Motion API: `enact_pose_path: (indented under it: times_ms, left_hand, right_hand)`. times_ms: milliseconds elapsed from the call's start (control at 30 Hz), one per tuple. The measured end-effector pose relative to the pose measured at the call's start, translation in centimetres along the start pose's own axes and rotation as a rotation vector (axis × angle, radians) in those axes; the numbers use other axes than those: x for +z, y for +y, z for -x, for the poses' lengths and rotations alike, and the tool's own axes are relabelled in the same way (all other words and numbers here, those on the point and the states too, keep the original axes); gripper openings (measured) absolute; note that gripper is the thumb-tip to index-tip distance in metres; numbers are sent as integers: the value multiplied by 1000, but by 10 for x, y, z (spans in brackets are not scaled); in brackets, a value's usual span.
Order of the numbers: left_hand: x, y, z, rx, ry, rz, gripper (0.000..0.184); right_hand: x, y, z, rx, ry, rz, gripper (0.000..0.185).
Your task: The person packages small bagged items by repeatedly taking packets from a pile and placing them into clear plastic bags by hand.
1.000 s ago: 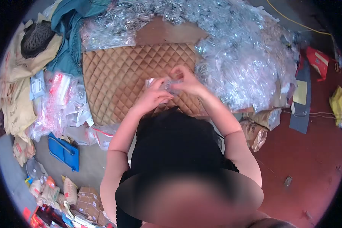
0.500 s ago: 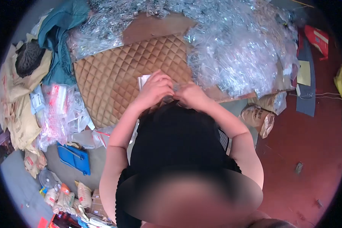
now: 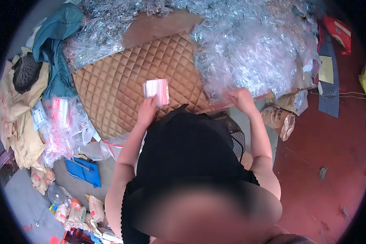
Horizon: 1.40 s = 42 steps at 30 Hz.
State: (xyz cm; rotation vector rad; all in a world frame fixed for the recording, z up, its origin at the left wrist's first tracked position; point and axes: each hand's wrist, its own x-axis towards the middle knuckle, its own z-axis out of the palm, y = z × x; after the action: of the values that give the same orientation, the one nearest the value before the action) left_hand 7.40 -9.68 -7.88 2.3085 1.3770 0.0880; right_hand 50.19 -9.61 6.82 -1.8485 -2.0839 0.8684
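Observation:
My left hand (image 3: 148,108) is at the lower left edge of a small stack of flat plastic bags (image 3: 162,92) with white and reddish edges. Its fingers are closed on that edge. The stack lies on a brown quilted mat (image 3: 110,85). Over at the right, my right hand (image 3: 242,99) is beside the front edge of a big heap of clear plastic packets (image 3: 248,61). Its fingers are bent together, and blur hides what they hold, if anything.
More packets with small metal-looking parts (image 3: 105,36) lie at the back left. A teal cloth (image 3: 57,40), brown paper bags (image 3: 26,134) and pink-white plastic bags (image 3: 61,126) are on the left. A blue folding stool (image 3: 83,173) and an open paper bag (image 3: 278,120) stand lower down.
My hands were together over the mat's front edge and have parted. The right hand moved right to the packet heap; the left moved down-left, uncovering the bag stack.

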Motion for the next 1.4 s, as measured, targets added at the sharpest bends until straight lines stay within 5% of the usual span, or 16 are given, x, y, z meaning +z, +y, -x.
enact_pose_path:
  times_ms: [67,300,400,533,733,900,967,1000,1167,1233,1300,1333,1400]
  left_hand:
    - [2,-2,1,18,0,-24,73]
    - [2,3,2,-33,84,8,52]
    - [1,-2,1,-13,-37,-15,42]
    - [-1,-7,3,-21,-57,38,36]
    - [-12,-2,4,-174,119,192,22]
    - [-31,-8,-5,-604,392,515,16]
    - [-38,-13,-6,-566,464,427,14]
    - [-44,-16,-4,-499,514,335,13]
    - [-105,-5,-22,-615,500,472,8]
    - [-124,-5,-28,-849,299,525,10]
    - [-120,-10,-38,-807,473,621,15]
    - [-108,-18,-43,-705,602,606,17]
    - [-86,-33,-46,-610,692,593,22]
  right_hand:
    - [-12,-5,10,-166,-50,301,13]
    - [-54,23,13,-189,-96,124,12]
    - [-46,66,8,18,31,107,14]
    - [-57,74,-13,278,-79,241,15]
    - [-59,57,-144,59,221,-136,32]
    - [-16,51,-318,-231,318,122,58]
    - [6,53,-380,-296,441,226,67]
    - [4,46,-404,-102,270,297,65]
    - [19,31,-456,234,106,604,64]
    - [17,41,-462,303,47,579,63]
    - [30,87,-470,177,180,-175,57]
    - [28,68,-459,171,167,-172,57]
    - [27,-7,-425,194,52,-1113,50]
